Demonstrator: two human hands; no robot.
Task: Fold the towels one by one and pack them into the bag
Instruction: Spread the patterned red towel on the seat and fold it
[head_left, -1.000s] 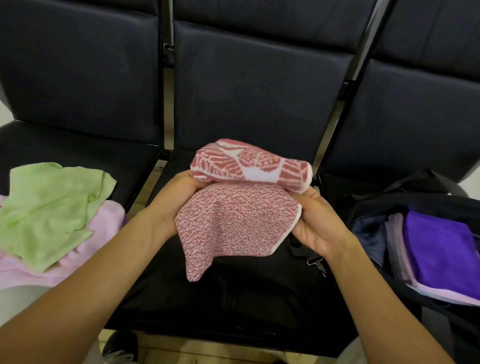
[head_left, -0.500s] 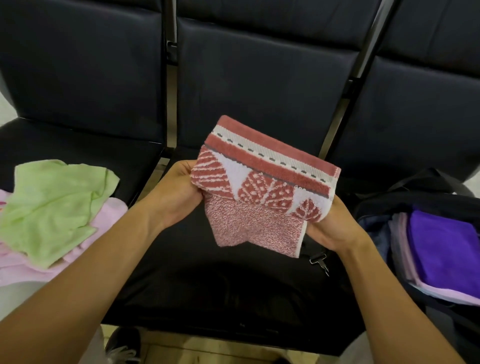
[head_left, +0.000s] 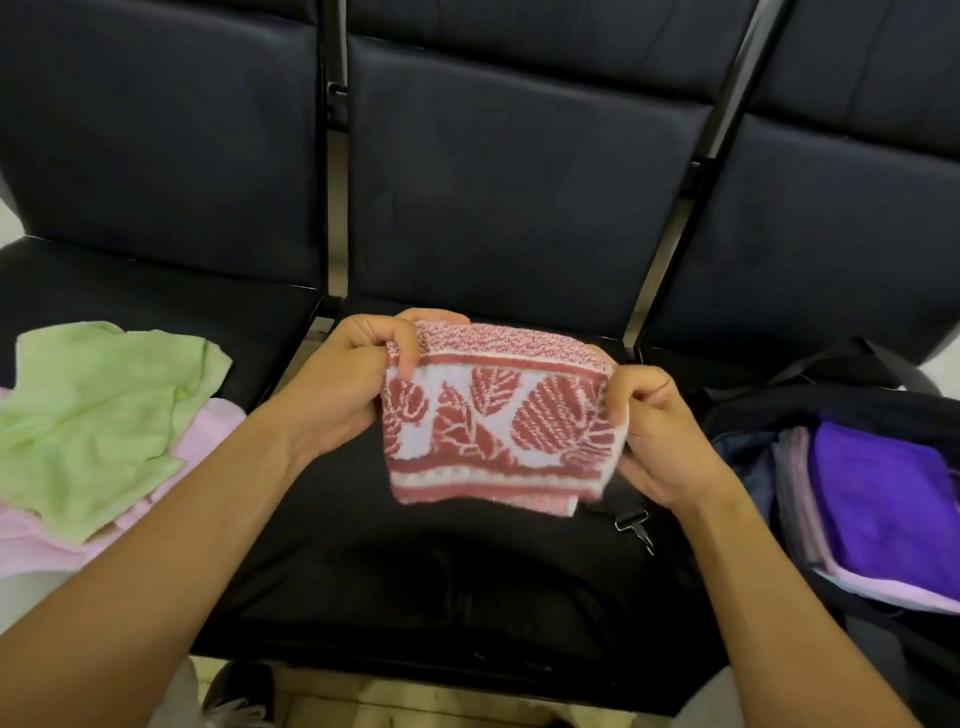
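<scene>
Black seat (head_left: 467, 571) | both hands pinch folded red towel (head_left: 498, 421) — long axis left-right

Both hands hold a folded red-and-white leaf-patterned towel (head_left: 498, 426) above the middle black seat (head_left: 415, 571), the left hand (head_left: 348, 384) gripping its left edge and the right hand (head_left: 654, 431) pinching its right edge. A green towel (head_left: 98, 415) lies on a pink towel (head_left: 202, 441) on the left seat. At right, an open black bag (head_left: 831, 405) holds a purple towel (head_left: 888, 499).
</scene>
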